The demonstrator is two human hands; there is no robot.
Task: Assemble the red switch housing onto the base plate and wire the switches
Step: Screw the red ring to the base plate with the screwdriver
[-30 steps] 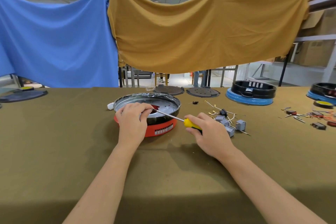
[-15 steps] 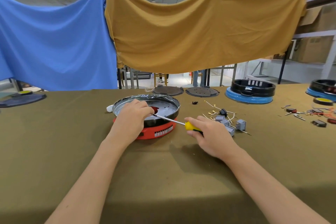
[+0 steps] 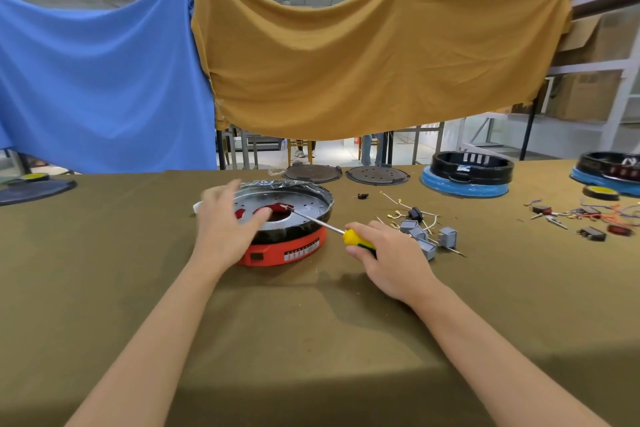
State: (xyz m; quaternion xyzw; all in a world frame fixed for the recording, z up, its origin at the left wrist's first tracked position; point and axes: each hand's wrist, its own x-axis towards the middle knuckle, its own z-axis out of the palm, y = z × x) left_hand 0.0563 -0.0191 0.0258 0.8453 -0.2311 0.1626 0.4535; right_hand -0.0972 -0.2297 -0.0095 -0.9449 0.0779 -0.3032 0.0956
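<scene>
A red round housing (image 3: 294, 248) lies upside down on the olive table, topped by a black-rimmed metal base plate (image 3: 304, 210) with a centre hole. My right hand (image 3: 388, 256) grips the yellow-handled screwdriver (image 3: 353, 237); its shaft reaches left and its tip sits on the plate near the hole. My left hand (image 3: 227, 225) hovers over the plate's left side with fingers spread and blurred, holding nothing. Grey switches (image 3: 426, 236) and loose wires (image 3: 405, 211) lie just right of my right hand.
Two dark round plates (image 3: 346, 173) lie behind the housing. Black units on blue bases (image 3: 467, 175) stand at the back right. More small switches and wires (image 3: 581, 218) are scattered at the far right. A dark disc (image 3: 31, 189) lies far left.
My left hand has lifted off the plate's near rim and spread its fingers, uncovering the centre hole. The screwdriver and my right hand have stayed roughly in place.
</scene>
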